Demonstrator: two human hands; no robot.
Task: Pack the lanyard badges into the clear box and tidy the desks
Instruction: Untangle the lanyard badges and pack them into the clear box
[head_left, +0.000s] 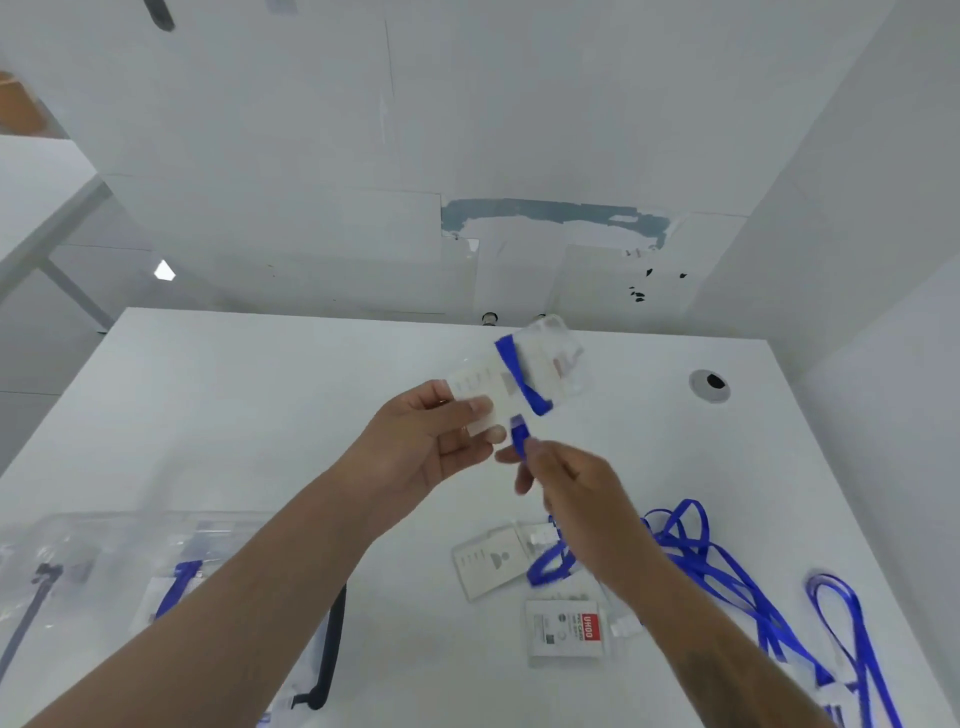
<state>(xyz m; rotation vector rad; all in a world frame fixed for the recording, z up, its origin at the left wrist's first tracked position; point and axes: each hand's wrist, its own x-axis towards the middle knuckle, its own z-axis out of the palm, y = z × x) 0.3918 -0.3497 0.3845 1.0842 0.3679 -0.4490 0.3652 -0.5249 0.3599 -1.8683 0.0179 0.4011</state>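
1. A white worktop (260, 415) stands against white walls with a patch of scraped paint at 12 o'clock; a round cable port (709, 385) sits in the surface toward 2 o'clock.
2. The left hand (431, 441) holds a clear badge holder (519, 376) raised above the middle of the worktop, thumb on its face and fingers behind, so this grip pinches the holder's near end.
3. A blue lanyard strap (522, 382) crosses the holder's face once. The right hand (571, 488) pinches the strap's free end just below the holder, at about 5 o'clock from it; this looks like winding the strap round the badge.
4. The clear box (156, 545) lies at 8 o'clock by the near edge, with a dark latch handle (332, 649) on its side and at least one wrapped badge visible through the plastic.
5. Unpacked badges lie at 5 o'clock: one plain card holder (488, 564), one with a red label (566, 631), and a tangle of loose blue straps (727, 561) trailing toward 4 o'clock.
6. Risks, as I judge them: the wrap is loose and held only by two fingertip pinches, so slack in the right grip could let the coil spring off. The strap held may also run down into the tangle, and pulling could drag the other badges along or off the near edge.
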